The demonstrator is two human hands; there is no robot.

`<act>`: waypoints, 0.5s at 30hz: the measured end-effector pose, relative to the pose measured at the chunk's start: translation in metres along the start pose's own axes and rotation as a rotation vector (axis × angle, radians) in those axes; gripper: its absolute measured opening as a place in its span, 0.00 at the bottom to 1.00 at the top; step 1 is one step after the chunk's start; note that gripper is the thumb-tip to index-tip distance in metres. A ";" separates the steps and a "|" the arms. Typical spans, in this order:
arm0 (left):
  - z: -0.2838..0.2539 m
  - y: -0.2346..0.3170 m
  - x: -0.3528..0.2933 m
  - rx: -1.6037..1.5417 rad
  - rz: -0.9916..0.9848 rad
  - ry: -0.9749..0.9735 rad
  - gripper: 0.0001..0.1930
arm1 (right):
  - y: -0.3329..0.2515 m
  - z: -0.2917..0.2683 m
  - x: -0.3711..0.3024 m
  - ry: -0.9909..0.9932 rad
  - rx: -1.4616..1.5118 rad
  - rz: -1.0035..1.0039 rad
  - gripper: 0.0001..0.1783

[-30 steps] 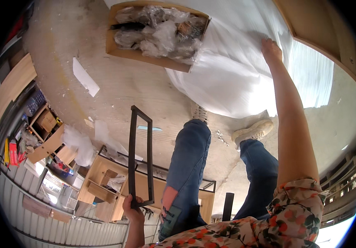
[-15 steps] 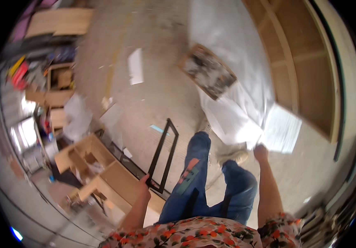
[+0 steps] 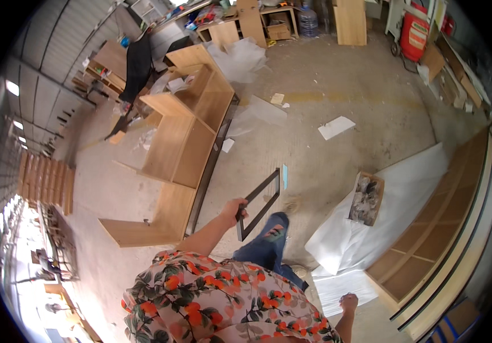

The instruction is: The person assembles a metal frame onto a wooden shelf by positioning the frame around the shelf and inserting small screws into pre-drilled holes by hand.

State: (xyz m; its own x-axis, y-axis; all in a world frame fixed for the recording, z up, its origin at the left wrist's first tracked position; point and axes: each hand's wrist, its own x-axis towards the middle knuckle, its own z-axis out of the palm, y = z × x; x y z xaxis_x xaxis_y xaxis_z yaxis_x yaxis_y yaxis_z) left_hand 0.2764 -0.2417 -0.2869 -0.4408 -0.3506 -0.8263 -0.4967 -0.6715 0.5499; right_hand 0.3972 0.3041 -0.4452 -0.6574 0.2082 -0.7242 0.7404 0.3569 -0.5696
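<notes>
My left hand [image 3: 234, 209] is closed around one end of a black rectangular frame [image 3: 261, 187]. The frame slants up and away to the right, above the floor in front of my leg. My right hand [image 3: 349, 301] hangs low on the right with its fingers curled in, and nothing shows in it. Below that hand lies a white sheet [image 3: 337, 288]. A wooden-sided box [image 3: 378, 200] filled with greyish, crumpled-looking pieces rests on the translucent sheeting [image 3: 337, 243] farther ahead.
A wooden cabinet [image 3: 172, 146] lies on the left, with a dark bar along its side. To the right is a large wooden panel with cross ribs [image 3: 426, 240]. White paper [image 3: 336, 127] and a light blue strip [image 3: 285, 176] are on the floor. A red wheeled unit [image 3: 414, 34] stands far right.
My view has swung left, so the cabinet now sits nearer the middle and the ribbed panel farther right. The black frame stays in my left hand. My right hand appears lower.
</notes>
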 end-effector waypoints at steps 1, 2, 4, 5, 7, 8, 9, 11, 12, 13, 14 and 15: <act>-0.007 0.008 0.001 -0.055 -0.006 -0.008 0.05 | -0.016 0.003 -0.016 0.032 -0.020 0.038 0.13; 0.003 0.009 0.004 -0.108 0.004 -0.014 0.05 | -0.026 -0.009 -0.013 0.018 0.017 0.084 0.13; 0.018 0.021 0.013 -0.100 0.031 -0.012 0.06 | 0.013 -0.023 0.013 -0.030 0.221 0.196 0.12; 0.026 0.030 0.012 -0.060 0.038 0.000 0.07 | 0.006 -0.021 0.002 -0.225 -0.618 -0.234 0.10; 0.020 0.046 0.038 -0.041 0.037 -0.059 0.06 | -0.010 -0.008 -0.020 -0.384 -1.445 -0.594 0.10; 0.021 0.049 0.059 -0.038 0.013 -0.054 0.06 | -0.018 0.001 -0.025 -0.382 -1.464 -0.489 0.09; 0.026 0.057 0.074 -0.049 -0.003 -0.104 0.06 | -0.031 0.018 -0.022 -0.369 -1.457 -0.392 0.09; 0.030 0.078 0.097 -0.084 -0.058 -0.146 0.05 | -0.047 0.053 -0.033 -0.391 -1.404 -0.169 0.09; 0.023 0.087 0.107 -0.106 -0.078 -0.191 0.06 | -0.059 0.071 -0.039 -0.416 -1.361 -0.072 0.09; 0.017 0.099 0.121 -0.081 -0.094 -0.176 0.05 | -0.113 0.089 -0.042 -0.574 -1.387 -0.015 0.12; 0.018 0.101 0.140 -0.100 -0.124 -0.276 0.05 | -0.096 0.094 -0.029 -0.437 -1.370 -0.104 0.14; 0.015 0.133 0.146 -0.067 -0.132 -0.213 0.04 | -0.179 0.129 -0.045 -0.059 -0.945 0.070 0.15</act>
State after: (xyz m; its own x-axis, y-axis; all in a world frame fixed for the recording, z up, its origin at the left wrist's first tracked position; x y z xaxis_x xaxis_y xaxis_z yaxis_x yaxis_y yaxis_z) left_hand 0.1345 -0.3725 -0.3320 -0.5268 -0.1165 -0.8420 -0.5129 -0.7464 0.4242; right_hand 0.3121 0.1129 -0.3610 -0.5885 0.2203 -0.7779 0.3416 0.9398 0.0078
